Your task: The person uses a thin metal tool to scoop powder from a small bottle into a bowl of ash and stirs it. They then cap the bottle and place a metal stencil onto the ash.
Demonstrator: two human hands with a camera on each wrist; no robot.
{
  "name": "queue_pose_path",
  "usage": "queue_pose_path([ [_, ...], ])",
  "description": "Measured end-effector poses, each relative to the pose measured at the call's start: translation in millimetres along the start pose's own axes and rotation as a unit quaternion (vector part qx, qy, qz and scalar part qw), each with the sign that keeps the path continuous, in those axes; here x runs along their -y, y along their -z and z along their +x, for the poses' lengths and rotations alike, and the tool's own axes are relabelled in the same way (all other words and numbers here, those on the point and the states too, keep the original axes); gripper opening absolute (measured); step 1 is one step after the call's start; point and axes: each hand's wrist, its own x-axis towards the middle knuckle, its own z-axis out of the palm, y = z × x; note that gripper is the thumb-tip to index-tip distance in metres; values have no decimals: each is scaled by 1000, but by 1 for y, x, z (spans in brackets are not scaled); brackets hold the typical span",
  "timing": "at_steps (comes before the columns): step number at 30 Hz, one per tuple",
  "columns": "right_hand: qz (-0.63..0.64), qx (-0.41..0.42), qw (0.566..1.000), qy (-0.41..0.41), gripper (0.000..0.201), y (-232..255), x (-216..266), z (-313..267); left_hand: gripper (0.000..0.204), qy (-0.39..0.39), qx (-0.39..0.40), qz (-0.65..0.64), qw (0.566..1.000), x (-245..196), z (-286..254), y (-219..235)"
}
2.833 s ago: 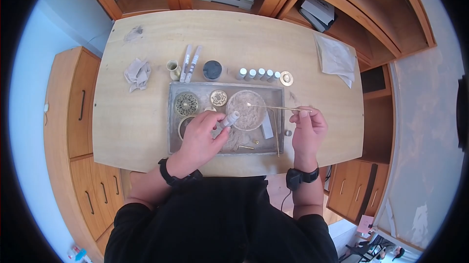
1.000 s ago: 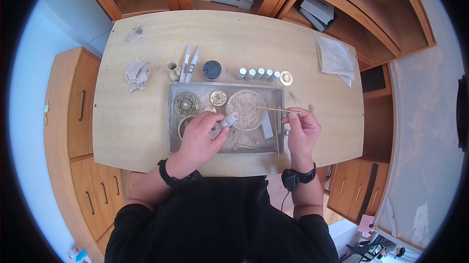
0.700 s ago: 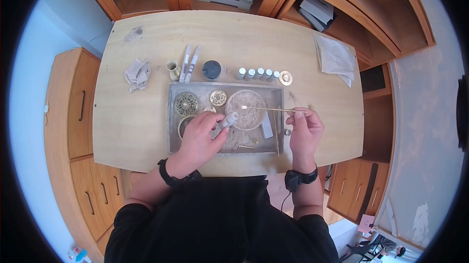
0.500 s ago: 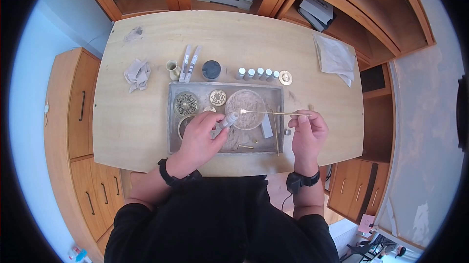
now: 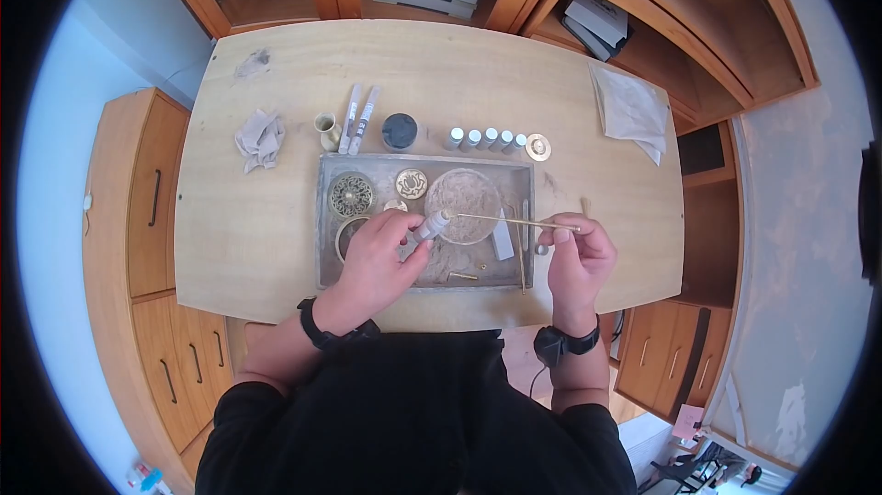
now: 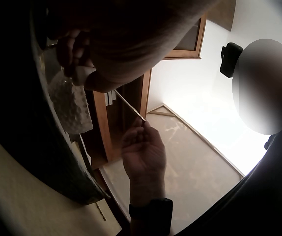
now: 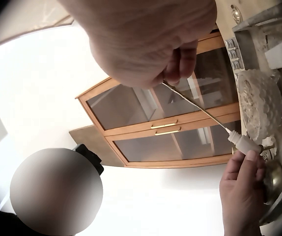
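Note:
My left hand point(image 5: 381, 251) holds a small pale vial point(image 5: 430, 227), uncapped and tilted, over the grey tray point(image 5: 423, 288). Between thumb and fingers, my right hand point(image 5: 583, 261) pinches a thin brass spoon point(image 5: 519, 221). Its far end meets the vial's mouth, as the right wrist view also shows at the white bottle neck point(image 7: 233, 136). Just beyond the vial stands a textured glass bowl point(image 7: 264, 108) filled with greyish ash point(image 5: 464, 196). A brass pot point(image 5: 344, 239) is partly hidden behind the left hand.
The tray also bears an openwork brass lid point(image 5: 351, 193), a lotus-patterned disc point(image 5: 411, 183) and a white block point(image 5: 503, 240). Behind it stand several silver-capped vials point(image 5: 492, 138), a black jar point(image 5: 400, 131) and a brass vase point(image 5: 326, 130). Crumpled paper point(image 5: 260, 139) lies left.
The spoon's flat end has gone from above the ash bowl leftward to the vial's mouth. My right hand has shifted slightly and turned; my left hand has kept its place.

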Motion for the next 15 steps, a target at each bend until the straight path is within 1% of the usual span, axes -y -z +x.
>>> queue_pose_path([
  [4,-3,14,1000,26,9,-2,2,-1,28,3,2,0,1000,0,0,0],
  [7,-5,16,999,31,9,-2,2,0,28,3,1,2,1000,0,0,0],
  [10,2,-12,999,29,10,-2,1,-1,28,2,0,1,1000,0,0,0],
  [13,-25,-54,998,-3,10,-1,-2,1,28,7,2,1,1000,-1,0,0],
  [15,-31,-62,997,-22,10,0,-6,4,28,8,2,2,1000,-1,0,0],
])
